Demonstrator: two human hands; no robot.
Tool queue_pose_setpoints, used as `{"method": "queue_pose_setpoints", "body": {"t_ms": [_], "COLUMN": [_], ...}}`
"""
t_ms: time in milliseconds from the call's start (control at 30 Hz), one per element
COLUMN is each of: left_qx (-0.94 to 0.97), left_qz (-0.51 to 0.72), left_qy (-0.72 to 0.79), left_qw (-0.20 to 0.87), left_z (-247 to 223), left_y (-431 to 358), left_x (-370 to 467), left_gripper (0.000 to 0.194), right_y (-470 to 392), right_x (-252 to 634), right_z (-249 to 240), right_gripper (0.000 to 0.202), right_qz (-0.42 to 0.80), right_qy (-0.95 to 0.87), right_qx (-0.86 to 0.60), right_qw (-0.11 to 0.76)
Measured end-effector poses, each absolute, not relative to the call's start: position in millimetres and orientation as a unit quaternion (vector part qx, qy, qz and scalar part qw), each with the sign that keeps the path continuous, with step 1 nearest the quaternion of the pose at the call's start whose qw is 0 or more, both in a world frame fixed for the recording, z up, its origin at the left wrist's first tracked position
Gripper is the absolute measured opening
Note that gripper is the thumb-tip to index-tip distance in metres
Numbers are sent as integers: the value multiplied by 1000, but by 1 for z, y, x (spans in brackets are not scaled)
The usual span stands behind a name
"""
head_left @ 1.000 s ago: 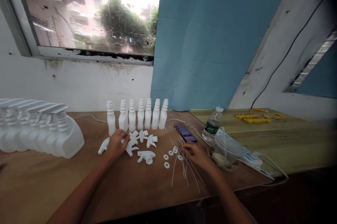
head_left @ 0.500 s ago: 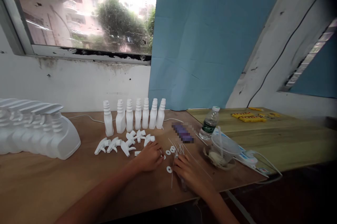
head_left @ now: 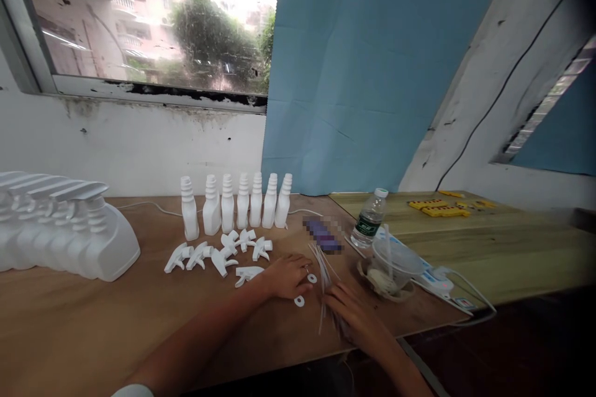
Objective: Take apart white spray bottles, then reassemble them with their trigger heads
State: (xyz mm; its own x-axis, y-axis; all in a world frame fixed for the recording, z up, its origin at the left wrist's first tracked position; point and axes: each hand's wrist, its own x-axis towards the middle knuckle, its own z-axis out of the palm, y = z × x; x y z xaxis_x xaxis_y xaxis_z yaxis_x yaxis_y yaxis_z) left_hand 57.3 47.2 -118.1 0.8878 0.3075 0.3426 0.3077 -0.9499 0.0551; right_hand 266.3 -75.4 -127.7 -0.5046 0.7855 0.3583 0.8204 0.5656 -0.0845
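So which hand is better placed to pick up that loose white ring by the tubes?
Probably the left hand: its fingers lie right beside the white ring, while the right hand rests on the thin tubes.

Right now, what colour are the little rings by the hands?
White. The washers lie on the brown table, clearest in the head view.

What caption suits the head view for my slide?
Left hand rests on white washers; right hand covers thin tubes.

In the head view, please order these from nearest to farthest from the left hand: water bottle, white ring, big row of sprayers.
From the left hand:
1. White ring, just below the hand.
2. Water bottle, to the right, behind.
3. Big row of sprayers, at the far left edge.
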Motion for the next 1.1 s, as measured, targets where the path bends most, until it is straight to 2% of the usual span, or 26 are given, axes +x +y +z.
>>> {"method": "queue_pose_setpoints", "body": {"t_ms": [167, 367, 567, 633, 800, 967, 1100], "left_qx": [-970, -970, -966, -961, -925, -857, -727], "left_qz": [-169, -158, -172, -190, -266, -363, -482], "left_qy": [-176, -184, -194, -203, -270, -365, -450], "left_qw": [14, 28, 17, 10, 8, 37, 192], "left_z": [-123, -126, -112, -100, -66, -59, -72], "left_y": [39, 39, 42, 43, 52, 51, 29], "left_x": [63, 58, 37, 23, -36, -127, -204], "left_gripper": [30, 30, 24, 21, 24, 28, 18], "right_y": [-76, -58, -54, -64, -86, -64, -45], "right_x": [268, 273, 261, 245, 202, 195, 201], "right_z": [-127, -123, -109, -107, -116, -132, -141], "right_gripper": [52, 49, 67, 64, 56, 61, 68], "right_qz": [15, 4, -31, -21, 46, 28, 21], "right_qy": [-841, -834, -831, -836, -848, -835, -833], "right_qx": [-504, -515, -532, -522, -499, -522, -517], "right_qw": [195, 197, 160, 167, 173, 173, 197]}}
